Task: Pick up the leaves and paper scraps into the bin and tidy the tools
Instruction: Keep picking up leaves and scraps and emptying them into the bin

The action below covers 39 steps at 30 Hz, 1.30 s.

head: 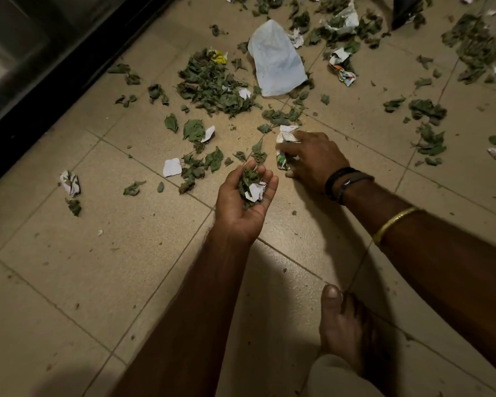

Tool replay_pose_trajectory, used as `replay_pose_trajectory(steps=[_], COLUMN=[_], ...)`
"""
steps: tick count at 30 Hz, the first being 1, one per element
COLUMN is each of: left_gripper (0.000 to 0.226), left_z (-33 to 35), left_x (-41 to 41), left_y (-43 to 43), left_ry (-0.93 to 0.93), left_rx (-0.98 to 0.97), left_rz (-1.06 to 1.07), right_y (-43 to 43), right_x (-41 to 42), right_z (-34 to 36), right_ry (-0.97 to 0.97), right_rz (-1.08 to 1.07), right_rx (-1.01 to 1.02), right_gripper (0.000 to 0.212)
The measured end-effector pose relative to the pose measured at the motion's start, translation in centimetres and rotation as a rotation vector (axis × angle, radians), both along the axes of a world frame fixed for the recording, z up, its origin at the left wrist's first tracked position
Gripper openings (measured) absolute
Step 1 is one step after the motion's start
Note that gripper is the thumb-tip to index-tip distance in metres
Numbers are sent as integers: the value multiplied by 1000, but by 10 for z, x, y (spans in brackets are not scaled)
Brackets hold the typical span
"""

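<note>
My left hand (242,202) is palm up over the tiled floor and cups a small heap of green leaves and a white paper scrap (255,191). Just to its right, my right hand (315,160) is palm down on the floor, its fingers curled round a crumpled printed paper scrap (285,138). Dry green leaves lie scattered ahead, with a dense pile of leaves (212,84) at centre left. More crumpled scraps lie about, such as a white scrap (171,167) and a ball of paper (70,183) at the left.
A pale plastic bag (275,60) lies flat among the leaves ahead. A dark cabinet base (40,73) runs along the left. A black object (404,10) stands at the top right. My bare foot (344,325) rests on the tiles at the bottom right.
</note>
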State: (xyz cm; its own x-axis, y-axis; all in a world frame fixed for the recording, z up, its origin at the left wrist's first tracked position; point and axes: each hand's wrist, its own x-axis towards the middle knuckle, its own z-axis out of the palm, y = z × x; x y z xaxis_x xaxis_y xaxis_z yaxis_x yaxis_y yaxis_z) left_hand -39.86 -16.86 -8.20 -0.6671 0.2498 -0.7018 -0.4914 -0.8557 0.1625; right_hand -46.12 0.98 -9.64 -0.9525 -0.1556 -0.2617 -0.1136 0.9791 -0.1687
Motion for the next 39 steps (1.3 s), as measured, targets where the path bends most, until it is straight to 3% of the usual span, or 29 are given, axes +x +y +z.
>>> replay_pose_trajectory(steps=[3, 6, 8, 10, 12, 14, 18, 20, 23, 25, 28, 31, 34, 39], left_gripper=[22, 22, 23, 24, 24, 31, 54, 51, 33, 21, 6, 12, 12, 12], left_z=[-4, -8, -8, -8, -10, -13, -11, -10, -11, -12, -7, -4, -2, 0], left_x=[0, 0, -1, -1, 0, 1, 4, 8, 9, 9, 8, 10, 13, 16], left_y=[-4, -6, -6, -6, -4, -2, 6, 7, -1, -11, -25, -35, -42, -48], left_ry=[-20, -24, -27, -24, -22, -20, -11, -25, -32, -50, -77, -92, -88, -82], left_rx=[7, -3, -15, -38, -62, -75, -38, -40, -76, -69, -58, -54, -51, -52], left_rz=[9, 18, 23, 11, -2, -10, -8, -33, -34, 29, 123, 170, 189, 223], right_y=[-1, 1, 4, 6, -2, -19, -57, -70, -75, -67, -44, -33, -52, -74], right_x=[11, 22, 22, 25, 37, 54, 79, 84, 88, 84, 66, 58, 65, 32], right_z=[-1, -3, 0, 10, 23, 34, 41, 44, 49, 50, 40, 23, 8, 0], right_ry=[136, 248, 242, 228, 208, 139, 206, 248, 78, 21, 134, 8, -11, 108], right_rz=[52, 58, -106, -353, -435, -419, -256, -218, -176, -261, -486, -480, -330, -232], right_rx=[1, 38, -148, -498, -721, -819, -633, -538, -759, -913, -773, -448, -263, -258], right_gripper=[37, 29, 28, 24, 22, 24, 23, 23, 28, 28, 30, 27, 49, 89])
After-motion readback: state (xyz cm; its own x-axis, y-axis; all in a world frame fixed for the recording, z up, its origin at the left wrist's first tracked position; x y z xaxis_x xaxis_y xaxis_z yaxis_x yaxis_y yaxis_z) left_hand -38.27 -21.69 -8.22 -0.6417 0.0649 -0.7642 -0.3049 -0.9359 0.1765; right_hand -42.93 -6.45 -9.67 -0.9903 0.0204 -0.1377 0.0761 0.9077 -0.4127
